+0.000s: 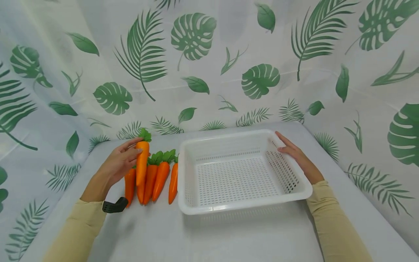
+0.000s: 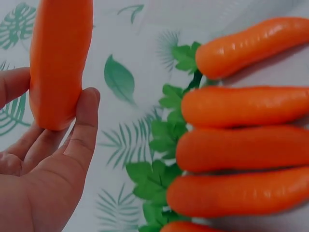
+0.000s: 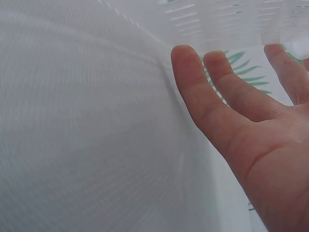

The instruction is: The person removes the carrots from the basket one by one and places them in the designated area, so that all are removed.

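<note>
My left hand (image 1: 119,162) holds an orange carrot (image 1: 142,162) with a green leafy top, raised above other carrots. In the left wrist view its thumb and fingers (image 2: 88,111) pinch the carrot's thick end. Several more carrots (image 1: 161,181) lie side by side beneath and to the right, leaves toward the back. At the right end of a white plastic basket (image 1: 245,209), my right hand (image 1: 296,156) touches the rim. Its fingers look fairly straight and spread in the right wrist view, the fingertips at the slotted wall (image 3: 186,19).
The basket stands on a pale table (image 1: 157,233), its slotted floor (image 1: 235,178) visible with nothing on it. A white curtain (image 1: 222,43) printed with green leaves surrounds the back and sides. A black band (image 1: 114,206) is worn on the left wrist.
</note>
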`<state>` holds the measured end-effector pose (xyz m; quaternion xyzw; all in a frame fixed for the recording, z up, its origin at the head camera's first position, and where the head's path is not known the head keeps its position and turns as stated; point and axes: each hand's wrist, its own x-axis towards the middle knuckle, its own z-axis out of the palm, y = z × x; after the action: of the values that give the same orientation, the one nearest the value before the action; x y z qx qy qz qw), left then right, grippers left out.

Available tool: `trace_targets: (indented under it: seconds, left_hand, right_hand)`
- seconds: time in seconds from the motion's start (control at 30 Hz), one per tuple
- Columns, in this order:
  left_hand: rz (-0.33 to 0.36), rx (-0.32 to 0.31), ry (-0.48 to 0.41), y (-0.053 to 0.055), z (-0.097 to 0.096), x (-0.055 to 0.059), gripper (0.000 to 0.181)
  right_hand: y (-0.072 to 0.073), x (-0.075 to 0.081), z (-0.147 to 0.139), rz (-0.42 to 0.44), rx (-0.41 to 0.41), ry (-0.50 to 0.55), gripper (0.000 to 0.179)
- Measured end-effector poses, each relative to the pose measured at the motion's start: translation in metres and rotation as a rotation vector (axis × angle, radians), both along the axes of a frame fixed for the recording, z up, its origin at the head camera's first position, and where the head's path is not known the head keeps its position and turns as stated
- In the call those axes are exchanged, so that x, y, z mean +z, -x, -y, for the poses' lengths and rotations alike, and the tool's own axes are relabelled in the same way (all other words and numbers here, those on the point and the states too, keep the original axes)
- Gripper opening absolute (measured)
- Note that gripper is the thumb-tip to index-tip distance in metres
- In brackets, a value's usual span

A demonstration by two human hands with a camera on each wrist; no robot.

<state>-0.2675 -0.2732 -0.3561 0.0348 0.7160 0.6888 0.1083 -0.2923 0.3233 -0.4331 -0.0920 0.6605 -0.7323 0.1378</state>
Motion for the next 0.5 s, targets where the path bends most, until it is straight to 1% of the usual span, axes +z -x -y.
trace_targets:
  seconds: [0.07, 0.17, 0.27, 0.33, 0.5]
  left_hand:
    - [0.003, 0.021, 0.011, -0.002, 0.009, -0.003, 0.07]
    - [0.003, 0.054, -0.001, -0.007, 0.022, -0.009, 0.072]
    - [0.011, 0.076, -0.044, -0.012, 0.036, -0.014, 0.072]
    - [0.021, 0.092, -0.062, -0.016, 0.045, -0.018, 0.071]
    - [0.036, 0.139, -0.086, -0.027, 0.07, -0.026, 0.063]
  right_hand:
    - [0.005, 0.0, 0.0, -0.014, 0.002, 0.008, 0.072]
    - [0.008, 0.001, -0.001, -0.009, 0.001, -0.002, 0.072]
    - [0.007, 0.0, -0.001, -0.02, -0.005, -0.017, 0.071]
    - [0.0, 0.001, 0.001, 0.004, -0.003, -0.011, 0.069]
    - [0.003, 0.0, 0.003, 0.003, 0.011, -0.018, 0.07]
